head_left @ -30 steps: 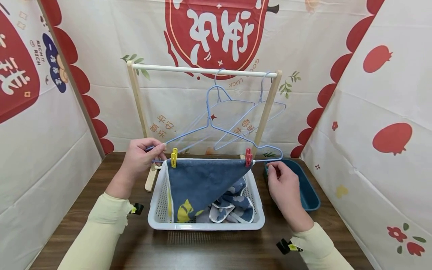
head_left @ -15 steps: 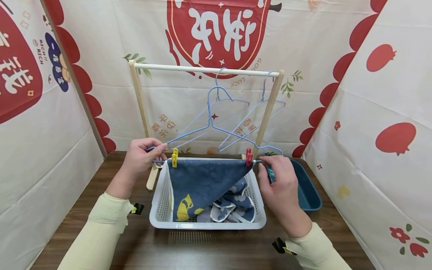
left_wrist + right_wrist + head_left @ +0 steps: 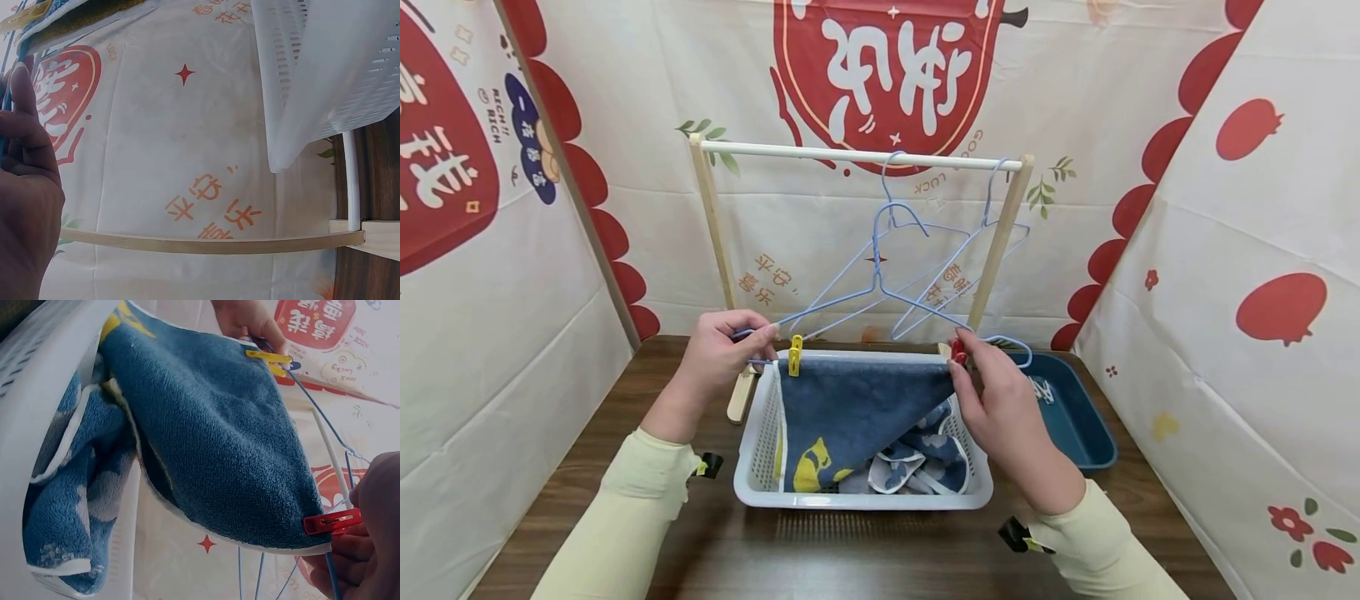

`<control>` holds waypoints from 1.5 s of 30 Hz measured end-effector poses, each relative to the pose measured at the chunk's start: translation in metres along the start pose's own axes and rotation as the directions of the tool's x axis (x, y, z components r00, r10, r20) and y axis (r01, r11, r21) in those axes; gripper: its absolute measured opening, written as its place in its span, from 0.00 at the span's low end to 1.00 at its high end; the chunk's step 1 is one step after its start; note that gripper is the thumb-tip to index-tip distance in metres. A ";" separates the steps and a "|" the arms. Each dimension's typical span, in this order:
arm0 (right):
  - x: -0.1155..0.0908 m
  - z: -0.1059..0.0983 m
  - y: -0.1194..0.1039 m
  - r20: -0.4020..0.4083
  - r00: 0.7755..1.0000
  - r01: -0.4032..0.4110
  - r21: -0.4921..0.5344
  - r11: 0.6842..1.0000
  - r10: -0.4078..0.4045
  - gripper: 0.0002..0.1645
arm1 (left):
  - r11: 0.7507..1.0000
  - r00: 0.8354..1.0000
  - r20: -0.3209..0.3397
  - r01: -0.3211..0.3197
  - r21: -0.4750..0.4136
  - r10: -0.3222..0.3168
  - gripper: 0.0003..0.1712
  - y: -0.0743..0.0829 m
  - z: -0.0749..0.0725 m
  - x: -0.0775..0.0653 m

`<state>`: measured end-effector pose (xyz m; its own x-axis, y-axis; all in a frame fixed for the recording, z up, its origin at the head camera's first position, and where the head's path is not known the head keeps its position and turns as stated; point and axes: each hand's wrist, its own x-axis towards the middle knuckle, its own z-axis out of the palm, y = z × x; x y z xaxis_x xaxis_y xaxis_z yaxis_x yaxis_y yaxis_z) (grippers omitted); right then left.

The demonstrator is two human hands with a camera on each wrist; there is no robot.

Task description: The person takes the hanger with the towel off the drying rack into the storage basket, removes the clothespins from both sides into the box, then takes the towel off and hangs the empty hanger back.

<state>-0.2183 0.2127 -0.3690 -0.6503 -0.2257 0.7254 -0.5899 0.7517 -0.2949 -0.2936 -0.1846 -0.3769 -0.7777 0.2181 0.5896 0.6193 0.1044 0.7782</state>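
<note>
My left hand point(image 3: 722, 354) grips the left end of a blue wire hanger point(image 3: 835, 302). A dark blue towel point(image 3: 865, 404) with a yellow animal print hangs from the hanger's bottom bar over the basket. Near its left corner a yellow clothespin point(image 3: 794, 357) clips it to the bar. At the right corner sits a red clothespin point(image 3: 320, 524), which my right hand point(image 3: 1003, 400) pinches between thumb and fingers; the hand partly covers it in the head view. In the left wrist view, the left hand point(image 3: 28, 187) shows at the edge, holding the wire.
Under the towel stands a white plastic basket point(image 3: 865, 502) holding another patterned towel point(image 3: 917, 462). A wooden rack with a white rail point(image 3: 797, 152) stands behind, bearing two blue hangers point(image 3: 925, 225). At right is a dark teal tray point(image 3: 1086, 425) with white clothespins point(image 3: 1041, 390).
My right hand has moved left from beside the teal tray, along the hanger's right end, to the red clothespin. The hanger has shifted slightly right, its hook now turned more to the side.
</note>
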 end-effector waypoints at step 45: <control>-0.001 0.000 0.000 0.006 0.971 -0.236 0.176 0.956 0.238 0.06 | 0.998 0.997 0.053 0.057 -0.012 -0.057 0.06 -0.003 0.002 -0.003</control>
<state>-0.2177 0.2128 -0.3692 -0.7751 -0.0439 0.6304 -0.4947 0.6628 -0.5621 -0.2927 -0.1833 -0.3818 -0.8047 0.2629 0.5323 0.5724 0.1055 0.8131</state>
